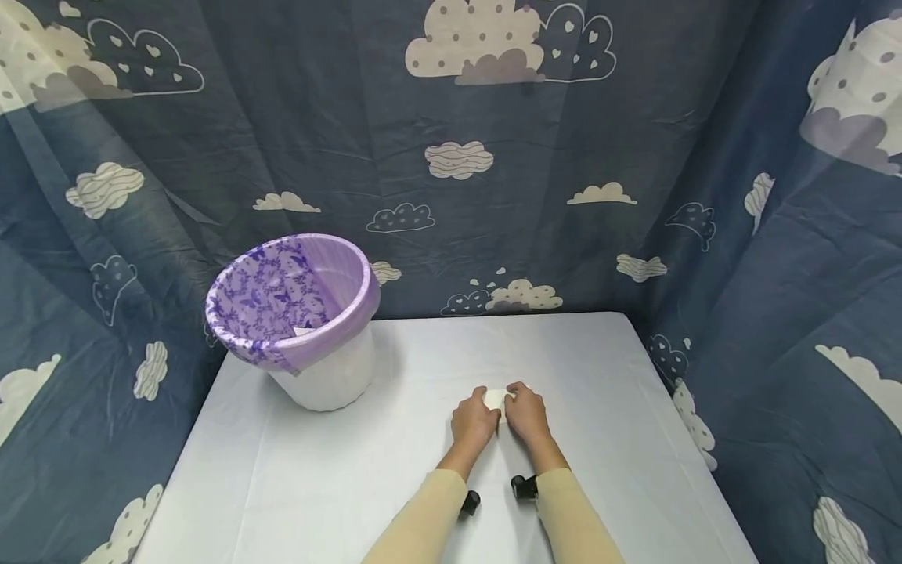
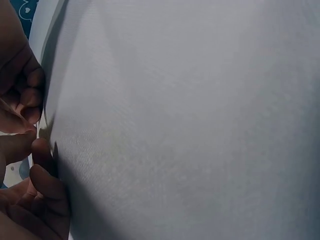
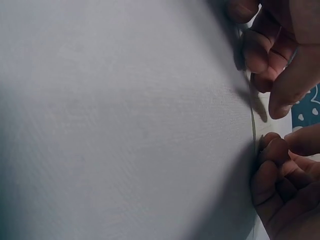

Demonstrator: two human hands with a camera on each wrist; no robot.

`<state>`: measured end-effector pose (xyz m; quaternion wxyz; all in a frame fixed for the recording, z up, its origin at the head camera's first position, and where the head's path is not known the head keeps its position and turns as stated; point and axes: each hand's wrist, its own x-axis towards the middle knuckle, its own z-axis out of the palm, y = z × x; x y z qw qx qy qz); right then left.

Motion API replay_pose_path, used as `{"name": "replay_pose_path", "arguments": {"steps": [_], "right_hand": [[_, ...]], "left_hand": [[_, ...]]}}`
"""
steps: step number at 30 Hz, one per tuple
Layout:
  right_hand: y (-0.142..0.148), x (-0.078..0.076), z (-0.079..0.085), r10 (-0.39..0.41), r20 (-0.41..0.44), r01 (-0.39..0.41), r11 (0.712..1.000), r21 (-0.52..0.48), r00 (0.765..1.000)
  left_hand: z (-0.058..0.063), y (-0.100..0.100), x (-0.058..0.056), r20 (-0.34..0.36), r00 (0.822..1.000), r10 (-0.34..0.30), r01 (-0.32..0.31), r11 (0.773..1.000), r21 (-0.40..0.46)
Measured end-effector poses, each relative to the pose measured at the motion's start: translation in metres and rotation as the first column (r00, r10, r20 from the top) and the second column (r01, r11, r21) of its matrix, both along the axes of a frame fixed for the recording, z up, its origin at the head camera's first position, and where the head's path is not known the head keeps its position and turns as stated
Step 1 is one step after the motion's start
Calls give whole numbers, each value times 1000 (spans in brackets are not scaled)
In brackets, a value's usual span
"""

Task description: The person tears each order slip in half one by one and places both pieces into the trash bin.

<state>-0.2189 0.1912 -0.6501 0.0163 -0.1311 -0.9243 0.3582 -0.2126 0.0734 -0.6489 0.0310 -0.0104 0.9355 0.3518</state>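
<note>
A small cream-white piece of paper (image 1: 496, 399) lies on the white table between the two hands in the head view. My left hand (image 1: 474, 423) pinches its left side, and my right hand (image 1: 527, 415) pinches its right side. Both hands sit close together, thumbs toward each other. From the left wrist view, the left hand (image 2: 37, 205) is low at the left edge with curled fingers. The right wrist view has the right hand (image 3: 287, 190) at lower right, with a sliver of the paper (image 3: 264, 120) between the hands. Fingers hide much of the paper.
A white bucket (image 1: 327, 376) with a purple patterned liner (image 1: 275, 290) stands at the table's back left, a white scrap (image 1: 303, 330) inside. Dark blue cloud-print curtains (image 1: 338, 117) surround the white table (image 1: 317, 486) at the back and sides.
</note>
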Motion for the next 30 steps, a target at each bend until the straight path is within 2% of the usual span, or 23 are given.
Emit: {"name": "replay_pose_path", "arguments": {"steps": [9,13,17,22,26,30], "right_hand": [[-5,4,2,49,10,-49,999,5,999],[-4,5,4,89,14,-89,996,-7,996],[-2,9,5,115,15,-114,992,-49,993],[1,14,5,154,11,-153,984,-91,988],[1,17,8,188,-3,-187,977,-99,982],[0,19,14,212,-37,-215,971,-104,977]], "left_hand": [[5,-5,-1,-47,999,11,-9,999,45],[5,-6,1,-40,999,1,2,997,76],[2,-7,3,-28,999,-32,34,995,91],[2,-10,6,-44,996,-74,77,995,67],[4,-14,9,-86,994,-66,71,996,62],[10,-20,11,-129,991,-45,58,993,102]]}}
